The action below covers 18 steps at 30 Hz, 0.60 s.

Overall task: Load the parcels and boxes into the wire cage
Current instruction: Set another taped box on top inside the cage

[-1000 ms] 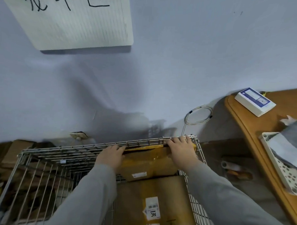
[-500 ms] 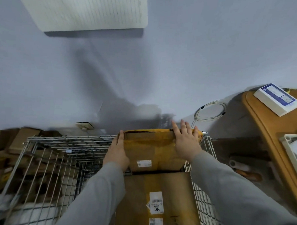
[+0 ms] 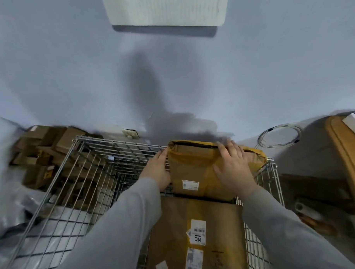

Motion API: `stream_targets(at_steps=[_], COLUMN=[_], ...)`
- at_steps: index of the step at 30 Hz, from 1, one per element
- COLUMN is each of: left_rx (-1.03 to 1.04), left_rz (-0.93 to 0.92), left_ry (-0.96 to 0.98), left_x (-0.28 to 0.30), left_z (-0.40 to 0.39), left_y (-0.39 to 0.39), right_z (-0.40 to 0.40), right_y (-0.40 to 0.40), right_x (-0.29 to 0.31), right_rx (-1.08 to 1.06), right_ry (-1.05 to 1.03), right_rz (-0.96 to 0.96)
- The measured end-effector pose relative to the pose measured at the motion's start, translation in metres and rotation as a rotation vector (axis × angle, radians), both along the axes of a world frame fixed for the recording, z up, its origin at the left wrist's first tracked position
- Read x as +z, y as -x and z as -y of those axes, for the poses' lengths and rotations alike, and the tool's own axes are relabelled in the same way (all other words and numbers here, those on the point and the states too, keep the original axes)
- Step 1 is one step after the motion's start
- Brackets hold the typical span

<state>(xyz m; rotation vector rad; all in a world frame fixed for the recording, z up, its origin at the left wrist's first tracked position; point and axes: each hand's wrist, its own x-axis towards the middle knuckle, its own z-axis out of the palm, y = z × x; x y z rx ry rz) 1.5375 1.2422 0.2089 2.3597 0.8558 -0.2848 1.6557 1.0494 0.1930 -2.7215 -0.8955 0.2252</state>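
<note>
A yellow-brown padded parcel [image 3: 193, 167] stands on edge at the far right end of the wire cage [image 3: 120, 144], its top above the cage rim. My left hand [image 3: 157, 172] presses flat against the parcel's left side. My right hand [image 3: 233, 166] lies flat on its front face, fingers spread and reaching the top edge. A large brown cardboard box [image 3: 195, 235] with white labels lies in the cage just in front of the parcel.
Several cardboard boxes [image 3: 43, 149] are piled outside the cage at the left. A grey wall rises behind. A coiled cable [image 3: 279, 136] hangs at the right, beside a wooden table [image 3: 345, 144] with a white and blue box [image 3: 354, 120].
The parcel has risen from below the cage rim to stand above it. My hands shifted from the rim onto the parcel. The view swung to the right.
</note>
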Motion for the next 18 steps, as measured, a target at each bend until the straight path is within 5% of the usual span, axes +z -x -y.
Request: stream_targets(at_steps=[10, 18], left_rx=[0.077, 0.243], left_rz=[-0.041, 0.064], left_ry=[0.016, 0.007], left_x=[0.014, 0.046], left_z=[-0.009, -0.027], left_y=[0.101, 0.203], right_z=[-0.043, -0.112], right_y=[0.093, 0.218], right_x=[0.019, 0.035], right_rx=[0.064, 0.344], right_ry=[-0.135, -0.151], right_rz=[-0.196, -0.272])
